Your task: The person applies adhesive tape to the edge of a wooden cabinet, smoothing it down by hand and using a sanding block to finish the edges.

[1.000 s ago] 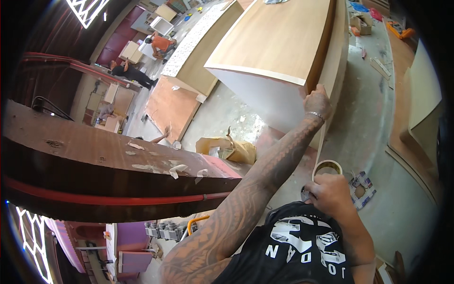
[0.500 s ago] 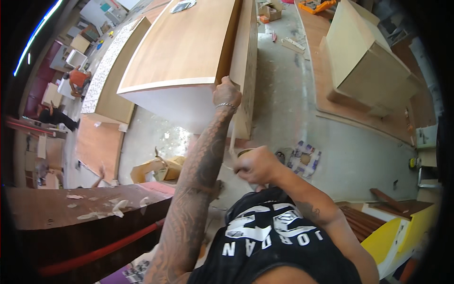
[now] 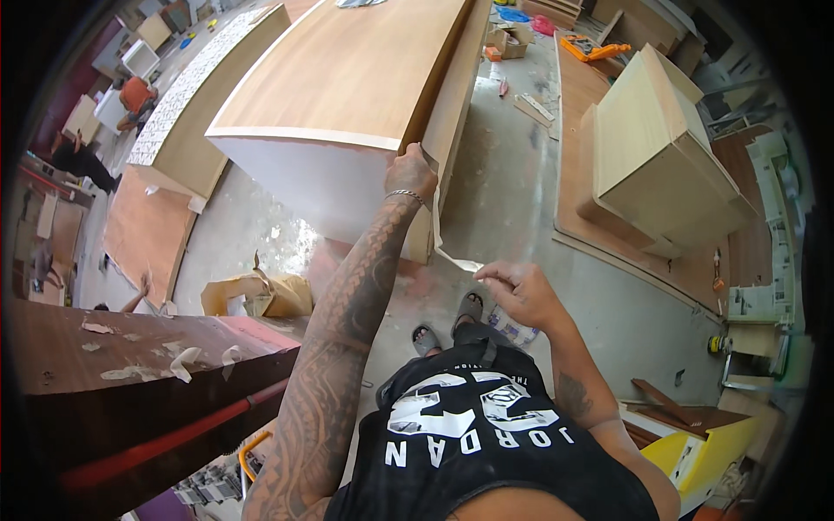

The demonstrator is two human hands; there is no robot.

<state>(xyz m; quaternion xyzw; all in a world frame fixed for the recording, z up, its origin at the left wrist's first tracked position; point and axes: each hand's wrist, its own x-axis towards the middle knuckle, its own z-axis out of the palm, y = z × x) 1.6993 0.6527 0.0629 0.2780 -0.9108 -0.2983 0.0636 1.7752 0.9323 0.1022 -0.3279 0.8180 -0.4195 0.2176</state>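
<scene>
A large wooden cabinet stands before me, its top in bare wood grain and its near end white. Pale masking tape lines the curved near edge of the top. At the cabinet's near right corner my left hand is closed, its fingertips hidden against the wood. A loose narrow pale strip of tape hangs from beside that hand and bends toward my right hand. Thumb and fingers of the right hand pinch the strip's lower end, away from the cabinet.
A dark ledge with peeled scraps lies at lower left, above a red pipe. An open paper bag sits on the floor. To the right, a box-shaped wooden unit rests on a board. Two people work at far left.
My right hand has moved right and slightly up, drawing the strip out sideways. A dark round shape earlier seen at that hand no longer shows. The left hand stays at the cabinet corner.
</scene>
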